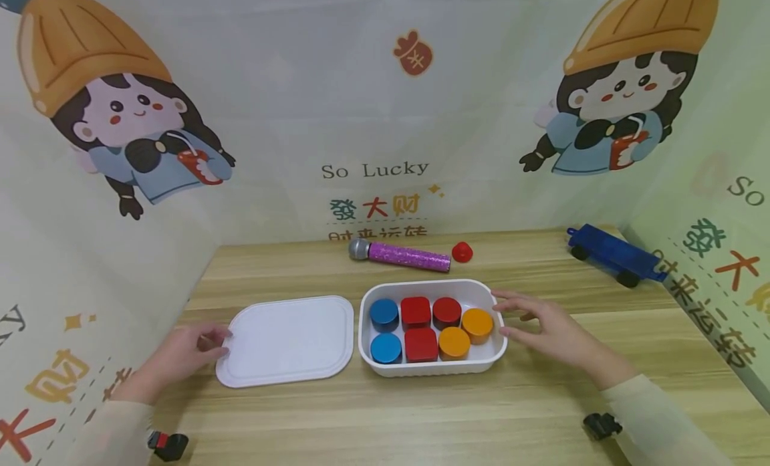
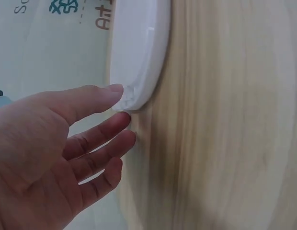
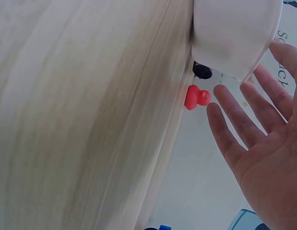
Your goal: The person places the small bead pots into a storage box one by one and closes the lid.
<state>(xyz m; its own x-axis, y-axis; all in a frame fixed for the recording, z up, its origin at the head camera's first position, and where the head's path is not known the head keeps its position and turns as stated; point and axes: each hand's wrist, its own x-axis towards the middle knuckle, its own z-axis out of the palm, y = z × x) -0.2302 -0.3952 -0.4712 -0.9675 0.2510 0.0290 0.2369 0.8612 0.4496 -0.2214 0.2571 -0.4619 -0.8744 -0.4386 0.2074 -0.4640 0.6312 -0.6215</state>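
My left hand (image 1: pixel 188 349) is at the left end of a white lid (image 1: pixel 289 342) that lies flat on the table. Its fingers are relaxed, and in the left wrist view the thumb tip overlaps the lid's corner while the index fingertip is right at its edge. To the right of the lid stands a white plastic box (image 1: pixel 433 370) without a cover. Inside sit two blue round blocks (image 1: pixel 386 348), two red square ones (image 1: pixel 420 345), a red round one (image 1: pixel 447 312) and two orange round ones (image 1: pixel 454 343). My right hand (image 1: pixel 550 329) touches the box's right end with extended fingers.
Behind the box lies a toy microphone (image 1: pixel 409 256) with a purple glitter handle, beside a small red rounded piece (image 1: pixel 462 252). A blue toy trailer (image 1: pixel 616 252) with black wheels stands at the back right. Printed cloth (image 1: pixel 271 118) walls in the wooden table (image 1: pixel 421 419).
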